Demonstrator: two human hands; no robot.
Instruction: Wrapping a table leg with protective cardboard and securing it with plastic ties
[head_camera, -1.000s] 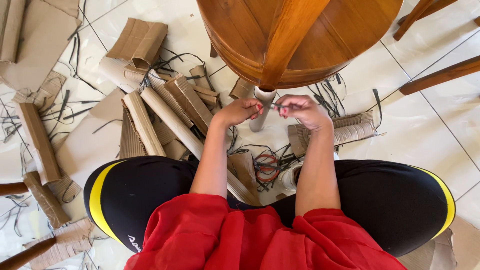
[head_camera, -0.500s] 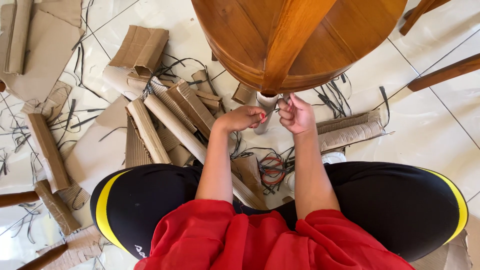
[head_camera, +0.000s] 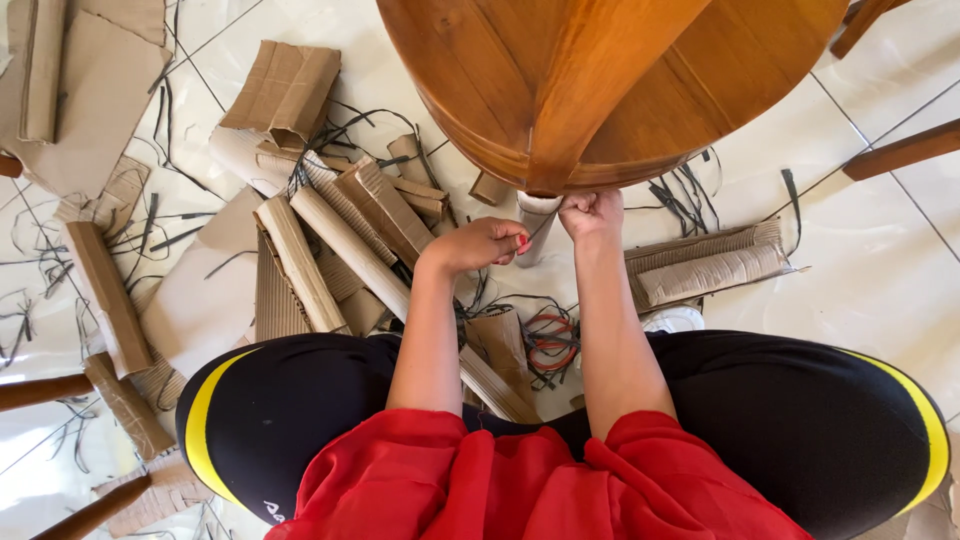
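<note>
I sit cross-legged on a tiled floor in front of a round wooden table (head_camera: 600, 90) seen from below. Its leg is wrapped in a pale cardboard tube (head_camera: 537, 222). My left hand (head_camera: 482, 244) pinches one end of a thin dark strip (head_camera: 537, 226) just left of the tube. My right hand (head_camera: 592, 212) is closed in a fist on the strip's other end, pressed up under the table's rim to the right of the tube. The strip runs taut between the hands across the tube.
Rolled and flat pieces of corrugated cardboard (head_camera: 330, 240) and loose black strips (head_camera: 680, 195) litter the floor. Scissors with red handles (head_camera: 548, 340) lie between my knees. More rolled cardboard (head_camera: 705, 265) lies to the right. Other wooden furniture legs (head_camera: 900, 150) stand at the frame's edges.
My right hand has risen and moved away from me, closing into a fist under the table rim. My left hand has shifted slightly right, staying beside the tube. The camera drifted forward.
</note>
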